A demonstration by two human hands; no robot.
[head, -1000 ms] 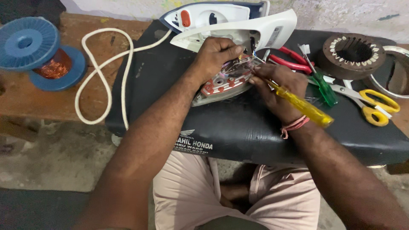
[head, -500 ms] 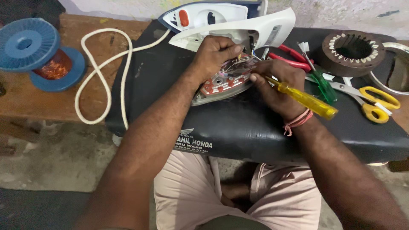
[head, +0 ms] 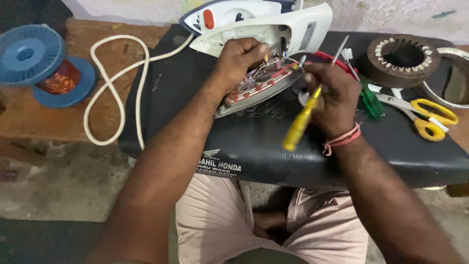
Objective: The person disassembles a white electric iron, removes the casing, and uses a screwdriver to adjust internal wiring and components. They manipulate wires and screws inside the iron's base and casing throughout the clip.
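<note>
Iron (head: 259,29), white, opened up, lies on black seat cushion (head: 195,98); soleplate w/ exposed wiring (head: 261,85) tilted beneath shell. L hand (head: 237,61) curled, fingertips pinching among wires. R hand (head: 332,98) closed around yellow-handled screwdriver (head: 299,124), tip toward wiring. Yellow scissors (head: 430,115), green screwdriver (head: 372,100) just right of R hand.

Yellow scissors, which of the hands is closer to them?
Right. The right hand is just beside the yellow scissors; the left hand is farther away, on the iron.
</note>
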